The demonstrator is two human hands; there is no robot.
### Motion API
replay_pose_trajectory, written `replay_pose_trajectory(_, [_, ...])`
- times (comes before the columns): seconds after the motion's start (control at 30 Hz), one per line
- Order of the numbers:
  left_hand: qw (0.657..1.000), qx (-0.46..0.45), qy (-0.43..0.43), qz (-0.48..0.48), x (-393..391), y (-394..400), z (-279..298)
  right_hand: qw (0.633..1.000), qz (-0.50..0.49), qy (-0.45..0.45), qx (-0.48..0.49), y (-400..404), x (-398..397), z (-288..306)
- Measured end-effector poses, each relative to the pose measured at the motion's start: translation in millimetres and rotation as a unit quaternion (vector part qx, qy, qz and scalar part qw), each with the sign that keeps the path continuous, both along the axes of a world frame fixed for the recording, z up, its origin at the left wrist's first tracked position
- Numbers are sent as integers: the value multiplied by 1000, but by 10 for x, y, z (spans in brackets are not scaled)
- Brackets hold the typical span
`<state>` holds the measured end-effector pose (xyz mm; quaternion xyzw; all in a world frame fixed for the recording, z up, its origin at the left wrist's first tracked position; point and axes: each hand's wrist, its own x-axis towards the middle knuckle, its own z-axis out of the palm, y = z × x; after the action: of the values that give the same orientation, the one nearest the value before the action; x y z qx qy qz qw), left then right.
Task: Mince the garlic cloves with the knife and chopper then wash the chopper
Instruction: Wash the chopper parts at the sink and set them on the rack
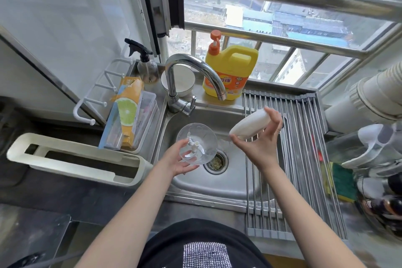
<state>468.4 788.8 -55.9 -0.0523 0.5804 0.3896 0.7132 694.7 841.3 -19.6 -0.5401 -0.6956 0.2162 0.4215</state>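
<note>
- Behind the steel sink (pixel 195 183) you face an open window (pixel 282 28) with barred rails, overlooking rooftops far below; dark counter runs off to your left.
- Across the sink's right side lies a roll-up drying rack (pixel 304 159); a curved faucet (pixel 191 72) rises at the back, with a yellow detergent jug (pixel 228 72) just behind it on the ledge.
- Your left hand (pixel 180 162) cradles the clear chopper bowl (pixel 196 142) from below over the basin, fingers curled under it; its white blade post stands inside.
- Your right hand (pixel 258 141) grips the white chopper lid (pixel 250 123), tilted, above the basin near the rack.
- Garlic bits sit in the drain strainer (pixel 216 162).
</note>
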Motion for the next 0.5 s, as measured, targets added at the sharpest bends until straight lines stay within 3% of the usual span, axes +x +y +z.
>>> replay_pose_trajectory(0.2, [1000, -1, -9, 4, 4, -30, 15, 1000, -6, -14, 0, 45, 90, -17])
replay_pose_trajectory(0.5, [1000, 2, -2, 10, -25, -45, 20, 998, -17, 56, -32, -7, 47, 98])
